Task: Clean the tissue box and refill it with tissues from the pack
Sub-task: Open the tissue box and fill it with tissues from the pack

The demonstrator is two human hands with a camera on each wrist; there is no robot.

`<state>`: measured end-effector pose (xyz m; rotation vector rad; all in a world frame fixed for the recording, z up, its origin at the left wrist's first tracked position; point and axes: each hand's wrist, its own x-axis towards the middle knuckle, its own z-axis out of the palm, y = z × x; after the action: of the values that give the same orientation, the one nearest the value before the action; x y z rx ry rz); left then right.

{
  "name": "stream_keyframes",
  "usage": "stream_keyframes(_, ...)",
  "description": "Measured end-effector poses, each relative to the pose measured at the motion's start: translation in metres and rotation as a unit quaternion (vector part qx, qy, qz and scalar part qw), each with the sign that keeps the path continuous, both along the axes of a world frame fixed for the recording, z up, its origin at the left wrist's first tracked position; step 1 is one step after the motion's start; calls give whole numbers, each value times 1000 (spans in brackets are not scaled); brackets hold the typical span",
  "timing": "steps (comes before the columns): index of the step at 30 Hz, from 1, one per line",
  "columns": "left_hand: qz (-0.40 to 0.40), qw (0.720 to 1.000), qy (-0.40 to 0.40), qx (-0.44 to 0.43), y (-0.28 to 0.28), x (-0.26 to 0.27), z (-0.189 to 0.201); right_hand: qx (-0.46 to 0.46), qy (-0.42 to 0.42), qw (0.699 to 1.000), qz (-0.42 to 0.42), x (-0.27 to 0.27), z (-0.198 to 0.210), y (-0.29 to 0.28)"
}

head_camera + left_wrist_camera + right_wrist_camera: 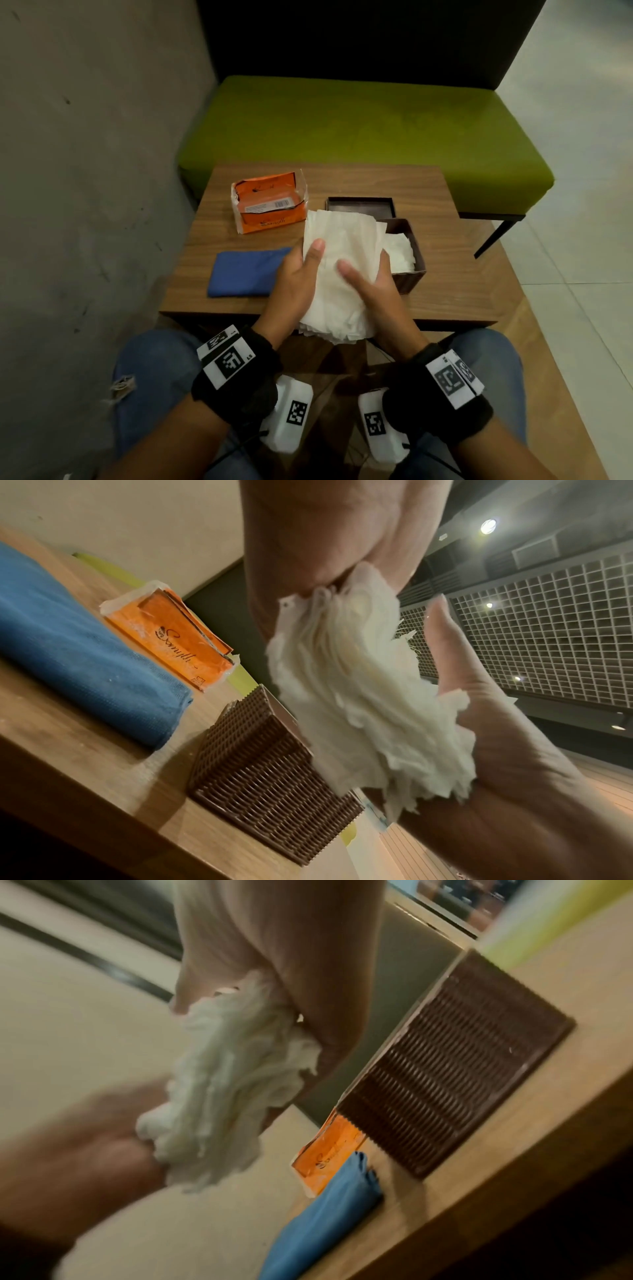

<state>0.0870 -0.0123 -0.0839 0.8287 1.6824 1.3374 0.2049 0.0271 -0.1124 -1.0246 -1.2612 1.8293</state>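
Tissues (337, 274), a thick white stack, sit pinched between both hands above the near edge of the table (455, 274), just beside the open tissue box (409, 274). The left hand (296, 274) has its thumb laid over the top sheet with the fingers curled beneath, and the right hand (371, 284) grips the opposite side the same way, so each hand is clamped on the stack. From the left wrist view the lower edge of the stack (369, 696) is fanned and ragged, the sheets splaying loose rather than lying square.

That box, brown with a ribbed wall, already holds some white tissue at its right side. Its lid (359, 207) lies apart, behind it. An opened orange pack (269, 205) rests further left on the table, and a folded blue cloth (248, 272) lies near the left hand.

The risk from here is probably the stack itself: it looks wider than the box mouth, and its splayed edges could catch on the rim and crumple or shed sheets. Pushing down hard might also shove the light box across the wood, since neither hand is free to steady it.
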Motion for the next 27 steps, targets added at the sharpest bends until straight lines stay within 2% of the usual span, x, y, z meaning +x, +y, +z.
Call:
stream_keyframes(1,-3,1000,2,0,0,1,-1,42,-37,998,2,0,-4,1)
stream_keyframes(3,-13,1000,7,2,-1,1,-2,56,-70,996,-1,0,-5,3)
stream_keyframes(5,-26,1000,6,11,-1,1,-2,-11,-21,1000,-12,1,-1,5)
stream_keyframes(8,-37,999,-15,14,1,0,-2,-135,42,990,3,6,4,7)
stream_keyframes(11,-31,997,-72,4,1,1,-3,-200,105,973,36,10,6,9)
stream_keyframes(13,1,996,-88,28,1,1,-6,-227,132,964,39,12,6,10)
stream_keyframes(16,31,994,8,103,0,-2,-16,-247,168,953,41,17,3,13)
stream_keyframes(19,-7,988,105,113,-3,-2,-20,-243,189,950,46,20,1,15)
stream_keyframes(27,-2,992,119,53,3,2,-13,-222,188,956,44,18,-1,16)
